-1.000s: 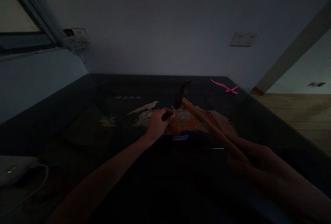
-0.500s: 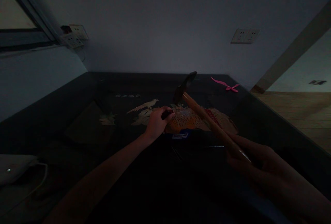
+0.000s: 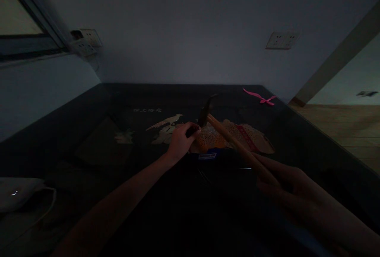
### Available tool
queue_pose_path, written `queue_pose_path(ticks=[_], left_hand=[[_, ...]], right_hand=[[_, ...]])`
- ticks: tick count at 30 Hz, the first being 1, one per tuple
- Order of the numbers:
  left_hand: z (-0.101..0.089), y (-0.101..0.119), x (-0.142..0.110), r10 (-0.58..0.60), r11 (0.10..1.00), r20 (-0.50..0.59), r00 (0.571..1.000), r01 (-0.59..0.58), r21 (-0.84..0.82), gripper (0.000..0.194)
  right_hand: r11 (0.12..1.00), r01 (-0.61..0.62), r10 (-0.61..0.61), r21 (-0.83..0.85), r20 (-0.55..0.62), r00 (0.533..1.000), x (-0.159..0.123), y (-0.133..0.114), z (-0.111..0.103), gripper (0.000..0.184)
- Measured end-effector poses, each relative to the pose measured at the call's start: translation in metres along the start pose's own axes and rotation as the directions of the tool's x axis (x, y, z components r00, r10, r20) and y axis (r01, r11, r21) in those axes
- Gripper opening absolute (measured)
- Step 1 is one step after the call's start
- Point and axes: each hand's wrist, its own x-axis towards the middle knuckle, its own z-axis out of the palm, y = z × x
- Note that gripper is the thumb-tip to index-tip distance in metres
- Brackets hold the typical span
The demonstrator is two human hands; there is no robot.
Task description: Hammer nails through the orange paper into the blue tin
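Observation:
My right hand (image 3: 292, 189) is wrapped round the wooden handle of a hammer (image 3: 230, 136), whose dark metal head sits at the far end, just right of my left fingertips. My left hand (image 3: 181, 140) is closed in a pinch at the left end of an orange, dark-speckled thing (image 3: 209, 136); what the fingers hold is too dark to make out. A blue piece with a white label (image 3: 208, 156) shows at its near edge. To the right lies a tan speckled part with a red band (image 3: 247, 137), partly behind the hammer handle.
The dark tabletop (image 3: 118, 94) carries a bird-and-flower print (image 3: 166, 122). A pink ribbon (image 3: 263, 98) lies at the back right. At left front stands a white device (image 3: 18, 193) with a cable. Wall sockets (image 3: 282, 40) are behind, and wooden floor (image 3: 350, 126) shows at right.
The hammer head rose a little half a second ago and is now lower, close to my left fingertips. My left hand has stayed in about the same place.

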Motion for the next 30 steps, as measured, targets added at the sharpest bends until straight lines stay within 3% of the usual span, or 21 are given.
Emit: queue_pose_path(ticks=[2, 7, 12, 17, 30], left_hand=[[-0.0006, 0.0003, -0.0003, 0.004, 1.000, -0.001, 1.000, -0.004, 0.018, 0.005], [-0.0003, 0.0001, -0.0008, 0.000, 1.000, -0.006, 1.000, 0.000, -0.004, 0.005], [-0.0001, -0.0002, -0.0005, 0.012, 1.000, -0.003, 1.000, -0.012, 0.027, 0.005], [0.0002, -0.0004, -0.0002, 0.019, 0.999, -0.009, 1.000, -0.018, 0.027, 0.005], [0.0005, 0.0006, 0.0007, -0.004, 1.000, 0.007, 1.000, 0.004, 0.020, 0.004]], right_hand=[[1.000, -0.007, 0.007, 0.002, 0.016, 1.000, -0.0001, 0.0015, -0.0001, 0.059], [0.999, 0.001, -0.005, -0.035, -0.105, 0.994, -0.0015, 0.0089, -0.0011, 0.061], [1.000, -0.024, 0.025, -0.014, 0.028, 0.999, 0.0005, 0.0053, 0.0015, 0.059], [1.000, -0.008, 0.007, -0.019, -0.041, 0.999, -0.0003, 0.0046, 0.0001, 0.064], [1.000, 0.030, -0.030, -0.003, -0.007, 1.000, -0.0019, 0.0079, -0.0014, 0.057]])
